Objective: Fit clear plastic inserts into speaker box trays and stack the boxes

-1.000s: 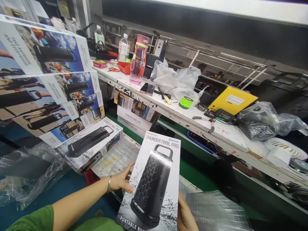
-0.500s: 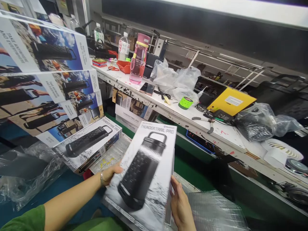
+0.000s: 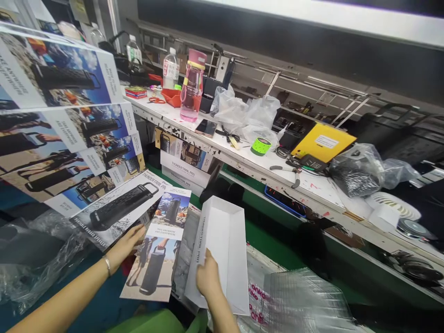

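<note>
A long white workbench [image 3: 314, 187] runs across a cluttered factory station, carrying a pink water bottle [image 3: 190, 88], crumpled clear bags [image 3: 244, 111], a green tape roll [image 3: 261, 146] and a yellow folder [image 3: 322, 141]; a green conveyor belt [image 3: 274, 231] lies below it, and printed cartons [image 3: 65, 120] are stacked at the left. Half a second ago both hands gripped one closed glossy box showing a black speaker; now it is apart. The right hand [image 3: 208, 280] grasps the long wall of the white box tray [image 3: 225, 249], a plain rectangular cardboard shell lying open side up near the belt's edge. The left hand [image 3: 126, 240] rests with spread fingers on the edge of the printed sleeve [image 3: 161, 245], flat and shiny, lying just left of the tray. Ribbed clear plastic [image 3: 308, 300] lies at the right.
</note>
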Tool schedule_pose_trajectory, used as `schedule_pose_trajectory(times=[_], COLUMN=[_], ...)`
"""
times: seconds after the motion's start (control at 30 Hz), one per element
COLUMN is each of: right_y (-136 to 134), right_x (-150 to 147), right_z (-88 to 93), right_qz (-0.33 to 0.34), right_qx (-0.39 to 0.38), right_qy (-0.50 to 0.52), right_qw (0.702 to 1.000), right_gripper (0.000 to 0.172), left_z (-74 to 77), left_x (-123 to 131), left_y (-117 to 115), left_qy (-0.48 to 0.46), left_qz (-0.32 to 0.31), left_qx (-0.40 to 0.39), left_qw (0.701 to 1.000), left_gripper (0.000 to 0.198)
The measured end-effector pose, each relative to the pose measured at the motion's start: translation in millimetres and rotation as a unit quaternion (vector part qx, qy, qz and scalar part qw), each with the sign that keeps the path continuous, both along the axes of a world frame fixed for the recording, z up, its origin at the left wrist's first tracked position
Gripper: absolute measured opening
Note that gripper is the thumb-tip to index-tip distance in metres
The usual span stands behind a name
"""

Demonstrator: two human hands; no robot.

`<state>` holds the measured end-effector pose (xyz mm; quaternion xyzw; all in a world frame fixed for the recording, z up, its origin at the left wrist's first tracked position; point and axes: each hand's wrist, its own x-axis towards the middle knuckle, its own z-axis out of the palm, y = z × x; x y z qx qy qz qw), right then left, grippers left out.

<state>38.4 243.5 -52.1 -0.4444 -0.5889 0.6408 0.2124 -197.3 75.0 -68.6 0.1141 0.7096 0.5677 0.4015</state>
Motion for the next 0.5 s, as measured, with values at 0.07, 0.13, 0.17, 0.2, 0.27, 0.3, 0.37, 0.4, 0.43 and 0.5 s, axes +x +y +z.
schedule_pose_trajectory(times=[0.07,0.13,0.17,0.2,0.27,0.3,0.37,0.4,0.43,0.5], right_y=[15.2,31.2,37.3,41.4,43.1,41.5,36.3,33.7,31.2,24.9], right_x=[39.8,87.0,109.9,130.3,160.5,169.6,177.3,177.0,174.5,163.6], right_z=[25.2,46.6,54.2,59.4,63.9,64.2,64.7,66.1,68.3,74.7], right_qz=[-0.017,-0.035,-0.049,-0.066,-0.105,-0.120,-0.139,-0.144,-0.147,-0.149], right_qx=[0.001,-0.108,-0.144,-0.168,-0.191,-0.193,-0.184,-0.176,-0.168,-0.157], right_qy=[0.028,0.117,0.150,0.172,0.192,0.197,0.200,0.197,0.190,0.169], right_qw=[0.999,0.987,0.977,0.968,0.957,0.954,0.952,0.953,0.956,0.962], right_gripper=[0.057,0.072,0.079,0.081,0.081,0.082,0.087,0.091,0.094,0.099], left_z=[12.7,25.6,31.3,36.2,43.1,45.1,47.1,47.8,48.6,50.9], left_x=[8.1,22.0,30.9,40.5,59.0,66.5,75.1,75.6,73.6,63.4], left_y=[9.8,20.6,26.6,33.1,46.8,53.5,64.9,69.1,72.0,74.9], left_qy=[0.137,0.286,0.349,0.393,0.433,0.443,0.465,0.478,0.490,0.513], left_qz=[-0.001,-0.023,-0.041,-0.062,-0.108,-0.128,-0.153,-0.158,-0.163,-0.170], left_qx=[-0.018,-0.045,-0.070,-0.101,-0.171,-0.200,-0.238,-0.251,-0.258,-0.256], left_qw=[0.990,0.957,0.934,0.912,0.879,0.865,0.839,0.827,0.817,0.801], left_gripper=[0.095,0.098,0.097,0.097,0.099,0.100,0.098,0.096,0.095,0.095])
